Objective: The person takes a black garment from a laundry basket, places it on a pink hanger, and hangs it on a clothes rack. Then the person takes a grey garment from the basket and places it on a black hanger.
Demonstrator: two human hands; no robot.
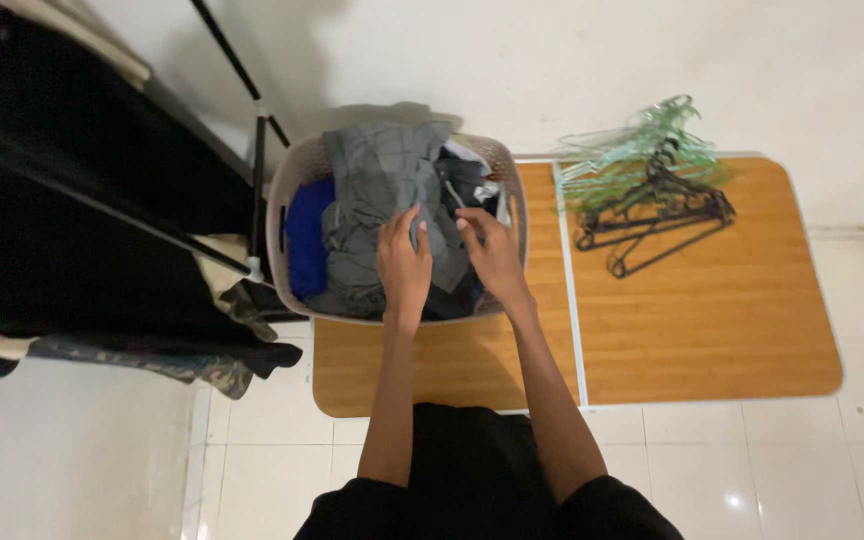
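Your left hand (pixel 404 268) and right hand (pixel 492 255) both sit on the grey garment (pixel 384 185) heaped on top of the laundry basket (pixel 297 170), at the left end of the table (pixel 712 320). The cloth runs away from you, up from your fingers toward the far rim. Left fingers pinch a fold; right fingers curl at the garment's edge, and whether they hold it you cannot tell. Both hands are equally near. Clothes beneath, blue cloth (pixel 307 235) included, are mostly buried; the hangers (pixel 652 185) lie tangled, well apart.
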